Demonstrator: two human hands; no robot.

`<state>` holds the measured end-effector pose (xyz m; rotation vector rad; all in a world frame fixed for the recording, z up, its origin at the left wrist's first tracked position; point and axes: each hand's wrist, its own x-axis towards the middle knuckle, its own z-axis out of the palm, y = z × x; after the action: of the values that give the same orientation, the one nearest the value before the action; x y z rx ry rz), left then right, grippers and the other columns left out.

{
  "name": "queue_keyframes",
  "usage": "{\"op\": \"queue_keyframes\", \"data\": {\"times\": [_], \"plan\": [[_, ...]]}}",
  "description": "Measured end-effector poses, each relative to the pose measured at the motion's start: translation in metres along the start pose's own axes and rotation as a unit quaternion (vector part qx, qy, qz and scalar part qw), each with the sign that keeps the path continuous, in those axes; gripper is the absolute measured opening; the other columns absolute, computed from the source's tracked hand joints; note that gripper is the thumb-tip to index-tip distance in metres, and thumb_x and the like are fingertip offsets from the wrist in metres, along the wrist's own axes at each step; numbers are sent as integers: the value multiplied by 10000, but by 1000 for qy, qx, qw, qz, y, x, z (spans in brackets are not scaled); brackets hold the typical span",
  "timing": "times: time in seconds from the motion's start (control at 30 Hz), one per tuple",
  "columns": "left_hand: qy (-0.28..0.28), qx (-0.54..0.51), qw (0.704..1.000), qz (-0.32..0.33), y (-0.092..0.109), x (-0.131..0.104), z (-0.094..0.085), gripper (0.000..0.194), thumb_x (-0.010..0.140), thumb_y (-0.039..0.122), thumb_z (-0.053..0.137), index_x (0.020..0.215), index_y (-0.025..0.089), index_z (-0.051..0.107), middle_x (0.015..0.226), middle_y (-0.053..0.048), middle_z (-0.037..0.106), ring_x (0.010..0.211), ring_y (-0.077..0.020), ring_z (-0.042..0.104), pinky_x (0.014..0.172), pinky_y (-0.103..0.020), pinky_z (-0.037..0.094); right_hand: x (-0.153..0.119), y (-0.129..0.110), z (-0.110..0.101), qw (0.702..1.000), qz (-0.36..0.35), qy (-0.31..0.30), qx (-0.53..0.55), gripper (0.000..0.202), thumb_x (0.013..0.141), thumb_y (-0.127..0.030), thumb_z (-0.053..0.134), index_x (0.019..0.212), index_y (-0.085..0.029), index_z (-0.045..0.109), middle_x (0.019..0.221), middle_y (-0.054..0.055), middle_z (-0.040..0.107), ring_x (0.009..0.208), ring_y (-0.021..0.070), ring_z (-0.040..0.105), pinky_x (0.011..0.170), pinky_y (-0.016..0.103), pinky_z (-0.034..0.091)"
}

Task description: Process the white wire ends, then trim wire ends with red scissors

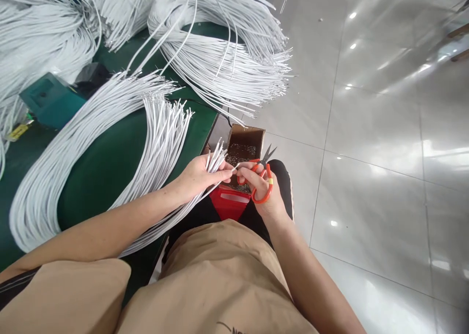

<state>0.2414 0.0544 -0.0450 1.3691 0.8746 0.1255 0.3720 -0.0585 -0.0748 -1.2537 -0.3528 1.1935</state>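
My left hand (203, 174) is closed around a small bunch of white cables (217, 158), their cut ends sticking up past the fingers. One cable end reaches across to my right hand (266, 192), whose thumb and forefinger pinch near its tip. That same hand carries orange-handled scissors (270, 187), the dark blades pointing up and away. The held bunch trails back under my left forearm to a large loop of white cables (34, 197) on the green table. Below both hands stands an open cardboard box (246, 135) with small scraps inside.
A second big coil of white cables (227, 75) lies at the table's far edge, ends hanging over. More cable bundles (40, 36) fill the back left, beside a teal device (53, 99). Something red (229, 204) sits between my knees. Tiled floor (370, 177) stretches to the right.
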Motion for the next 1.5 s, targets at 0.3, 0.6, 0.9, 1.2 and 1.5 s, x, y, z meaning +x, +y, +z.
{"op": "queue_keyframes", "data": {"times": [0.3, 0.6, 0.9, 1.2, 1.5], "plan": [[-20, -25, 999, 0, 0, -2, 0, 289, 766, 329, 672, 730, 132, 464, 874, -24, 635, 729, -126, 643, 652, -233, 480, -2, -8, 10, 998, 4, 24, -64, 186, 743, -322, 652, 688, -143, 650, 675, 31, 587, 640, 122, 533, 564, 232, 435], [-29, -17, 999, 6, 0, -2, -1, 288, 797, 344, 653, 748, 144, 451, 707, 9, 576, 680, -112, 621, 585, -209, 430, -2, -6, 8, 999, 8, 12, -38, 177, 752, -315, 664, 744, -139, 673, 673, 25, 597, 622, 105, 502, 577, 226, 420], [-3, 37, 999, -7, 1, -1, 1, 300, 728, 369, 701, 775, 137, 516, 790, -13, 627, 731, -134, 615, 687, -251, 458, -3, -4, 14, 999, -3, 41, -28, 101, 714, -237, 658, 707, -140, 630, 617, -1, 553, 607, 106, 491, 597, 234, 412], [36, 169, 985, 23, 8, -3, 4, 231, 726, 321, 672, 746, 138, 532, 747, -1, 621, 720, -125, 583, 694, -245, 450, -6, 4, 16, 1000, 2, 4, 11, 265, 797, -292, 582, 586, -143, 525, 628, 6, 494, 652, 107, 478, 658, 236, 410], [11, 113, 994, 7, 5, -3, 1, 244, 751, 339, 667, 796, 133, 545, 742, -6, 622, 768, -154, 642, 715, -258, 478, -5, 2, 12, 1000, 8, 25, 16, 113, 729, -222, 660, 687, -137, 599, 637, 0, 529, 631, 101, 488, 624, 229, 401]]}}
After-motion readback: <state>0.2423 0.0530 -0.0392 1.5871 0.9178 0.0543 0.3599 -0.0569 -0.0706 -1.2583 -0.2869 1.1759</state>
